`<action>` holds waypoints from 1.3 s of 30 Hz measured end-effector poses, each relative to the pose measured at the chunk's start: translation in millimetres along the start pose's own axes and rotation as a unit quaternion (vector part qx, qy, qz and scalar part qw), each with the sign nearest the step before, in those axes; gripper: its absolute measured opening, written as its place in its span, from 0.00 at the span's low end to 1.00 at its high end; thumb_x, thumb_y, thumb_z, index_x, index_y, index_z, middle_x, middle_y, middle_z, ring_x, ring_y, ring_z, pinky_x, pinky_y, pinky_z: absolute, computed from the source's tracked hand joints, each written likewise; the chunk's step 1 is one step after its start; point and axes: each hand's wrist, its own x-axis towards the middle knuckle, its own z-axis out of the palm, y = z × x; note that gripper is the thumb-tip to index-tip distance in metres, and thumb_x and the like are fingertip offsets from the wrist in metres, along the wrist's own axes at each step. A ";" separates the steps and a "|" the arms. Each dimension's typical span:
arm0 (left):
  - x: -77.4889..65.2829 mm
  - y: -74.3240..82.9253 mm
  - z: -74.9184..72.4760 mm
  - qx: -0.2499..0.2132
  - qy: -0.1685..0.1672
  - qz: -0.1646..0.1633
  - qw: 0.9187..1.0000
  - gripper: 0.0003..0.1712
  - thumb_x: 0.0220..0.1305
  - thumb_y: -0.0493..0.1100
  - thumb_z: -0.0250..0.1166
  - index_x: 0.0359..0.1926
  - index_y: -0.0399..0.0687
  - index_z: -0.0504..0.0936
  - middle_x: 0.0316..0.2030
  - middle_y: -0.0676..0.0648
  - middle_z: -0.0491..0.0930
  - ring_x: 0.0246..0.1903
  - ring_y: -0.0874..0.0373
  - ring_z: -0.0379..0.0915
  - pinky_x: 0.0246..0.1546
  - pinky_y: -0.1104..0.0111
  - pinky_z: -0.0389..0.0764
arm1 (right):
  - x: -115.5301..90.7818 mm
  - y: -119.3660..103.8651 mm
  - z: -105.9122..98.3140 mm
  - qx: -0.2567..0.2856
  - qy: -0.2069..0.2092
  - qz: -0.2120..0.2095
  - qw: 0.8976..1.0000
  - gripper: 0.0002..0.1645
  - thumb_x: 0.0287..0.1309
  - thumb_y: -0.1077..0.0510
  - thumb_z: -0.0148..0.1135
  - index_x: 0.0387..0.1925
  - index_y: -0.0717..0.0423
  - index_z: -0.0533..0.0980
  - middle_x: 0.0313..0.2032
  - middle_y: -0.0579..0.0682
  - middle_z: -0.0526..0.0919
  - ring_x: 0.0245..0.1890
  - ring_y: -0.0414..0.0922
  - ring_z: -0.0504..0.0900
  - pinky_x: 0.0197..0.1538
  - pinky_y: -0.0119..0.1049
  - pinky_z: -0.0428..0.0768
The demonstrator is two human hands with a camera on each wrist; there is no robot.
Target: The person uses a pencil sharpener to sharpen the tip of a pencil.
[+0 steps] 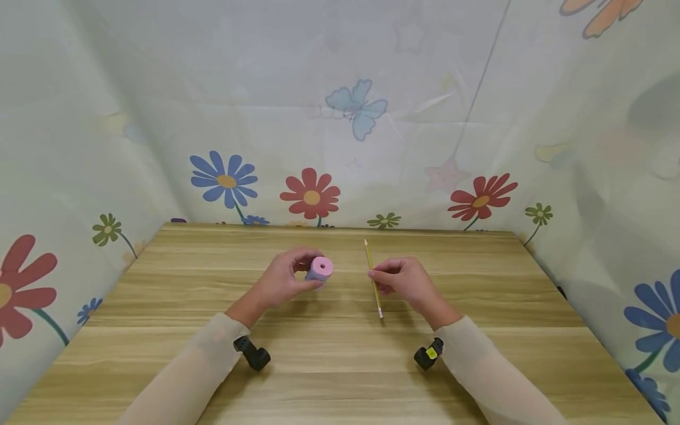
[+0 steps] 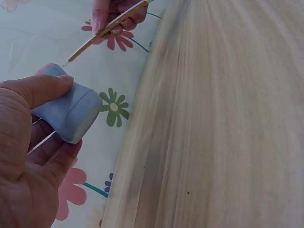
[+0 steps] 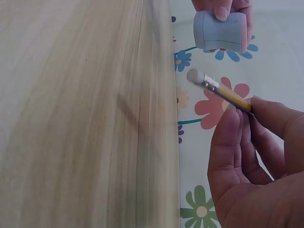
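Note:
My left hand holds a small pencil sharpener between thumb and fingers, above the table. The sharpener has a blue-grey body and a pink face with a round hole. In the left wrist view, the thumb presses on the sharpener's body. A yellow pencil is pinched near its middle by my right hand, to the right of the sharpener and apart from it. The pencil's eraser points back toward me, and its thin pale end points away. Some right fingers are hidden in the head view.
Under both hands lies a wood-grain table, its far edge close to a pale curtain printed with flowers and a butterfly. Each sleeve has a black wrist camera at its cuff. Curtain also hangs along the left and right sides.

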 end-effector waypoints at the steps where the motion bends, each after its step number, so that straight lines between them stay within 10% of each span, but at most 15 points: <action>1: 1.1 -0.6 0.7 0.000 -0.001 -0.005 1.000 0.32 0.55 0.37 0.79 0.61 0.48 0.79 0.56 0.46 0.81 0.54 0.50 0.79 0.62 0.51 0.79 | 0.5 -0.2 0.1 0.006 0.001 0.010 1.000 0.18 0.63 0.58 0.71 0.46 0.71 0.84 0.37 0.63 0.88 0.27 0.43 0.83 0.39 0.43 0.88; 20: 13.5 -9.8 6.8 0.010 -0.039 -0.028 0.999 0.27 0.57 0.34 0.77 0.56 0.43 0.77 0.52 0.45 0.80 0.53 0.51 0.78 0.58 0.57 0.82 | 19.3 1.9 1.8 -0.062 0.020 0.138 0.988 0.09 0.60 0.62 0.73 0.38 0.66 0.85 0.27 0.54 0.87 0.22 0.42 0.85 0.37 0.43 0.89; 39: 22.1 -23.8 16.0 0.033 -0.058 -0.048 0.997 0.27 0.53 0.37 0.80 0.52 0.45 0.79 0.47 0.48 0.82 0.47 0.56 0.80 0.52 0.63 0.85 | 30.4 8.6 8.2 -0.113 -0.002 0.158 0.981 0.05 0.56 0.68 0.73 0.31 0.68 0.84 0.20 0.55 0.85 0.16 0.40 0.83 0.28 0.36 0.87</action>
